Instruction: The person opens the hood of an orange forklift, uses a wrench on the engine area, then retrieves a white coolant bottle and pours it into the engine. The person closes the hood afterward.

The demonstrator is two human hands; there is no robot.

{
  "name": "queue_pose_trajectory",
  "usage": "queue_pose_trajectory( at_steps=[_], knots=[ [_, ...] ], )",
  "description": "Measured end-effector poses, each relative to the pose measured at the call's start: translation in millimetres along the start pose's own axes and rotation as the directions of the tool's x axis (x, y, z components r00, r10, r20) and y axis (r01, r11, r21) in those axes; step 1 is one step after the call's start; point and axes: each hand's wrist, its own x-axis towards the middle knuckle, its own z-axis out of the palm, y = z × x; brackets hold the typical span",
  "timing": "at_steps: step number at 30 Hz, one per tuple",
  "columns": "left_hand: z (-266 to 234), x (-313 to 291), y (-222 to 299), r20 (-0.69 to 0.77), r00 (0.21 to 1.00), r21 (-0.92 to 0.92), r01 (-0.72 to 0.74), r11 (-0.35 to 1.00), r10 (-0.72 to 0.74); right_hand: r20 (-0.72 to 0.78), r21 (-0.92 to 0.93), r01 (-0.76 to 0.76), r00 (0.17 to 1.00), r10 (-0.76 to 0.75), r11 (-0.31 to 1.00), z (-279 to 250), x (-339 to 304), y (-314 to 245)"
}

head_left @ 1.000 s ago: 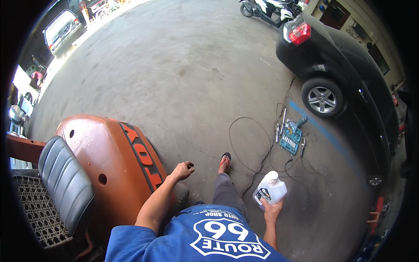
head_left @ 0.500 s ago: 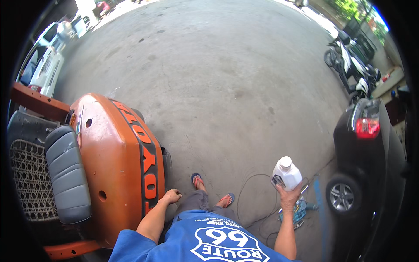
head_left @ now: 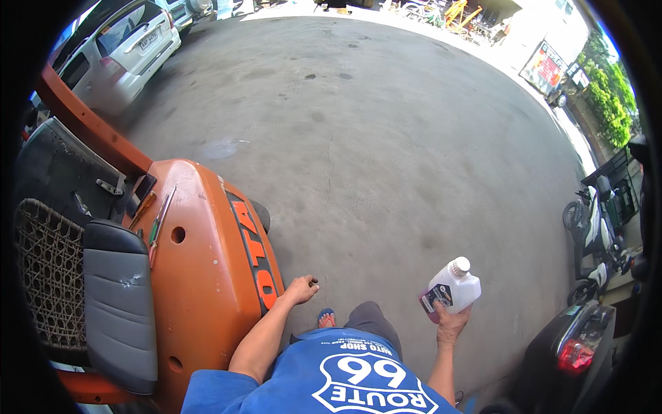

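Observation:
My right hand (head_left: 452, 324) grips the lower part of a whitish plastic bottle (head_left: 458, 286) with a white ribbed cap and a dark label. Pinkish liquid shows low in the bottle, which tilts slightly. Beside the orange forklift's rear body (head_left: 207, 262), my left hand (head_left: 301, 290) hangs with curled fingers. Something small and dark shows at its fingertips, too small to name. Screwdrivers (head_left: 160, 219) lie on top of the orange body, next to a grey seat (head_left: 121, 303).
A black car (head_left: 562, 359) stands at the lower right, with a parked motorcycle (head_left: 594, 234) beyond it. At the far left is a white vehicle (head_left: 131, 52). Grey concrete floor (head_left: 386, 152) stretches ahead, and a sandalled foot (head_left: 327, 318) shows below.
My view has shifted forward and turned right along the forklift. The bottle stays in my right hand, its label now facing more into view. The blue-green tool on the floor has left view.

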Motion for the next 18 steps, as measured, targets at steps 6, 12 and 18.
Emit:
queue_pose_trajectory(
  at_steps=[6, 12, 18],
  knots=[
    [-94, 104, 27, 0.022, 0.998, -0.061, 0.067, 0.996, -0.066, 0.202, -0.082, -0.057, 0.977, 0.072, 0.995, 133, 107, 16],
    [-208, 190, 113, 0.074, 0.997, -0.286, 0.006, 0.958, 0.016, 0.592, -0.302, 0.165, 0.805, 0.049, 0.939, 299, 249, -6],
    [-328, 238, 167, -0.220, 0.974, -0.457, -0.154, 0.876, 0.056, 0.977, -0.085, 0.347, 0.213, 0.009, 0.934, 512, 344, -85]
  ],
)
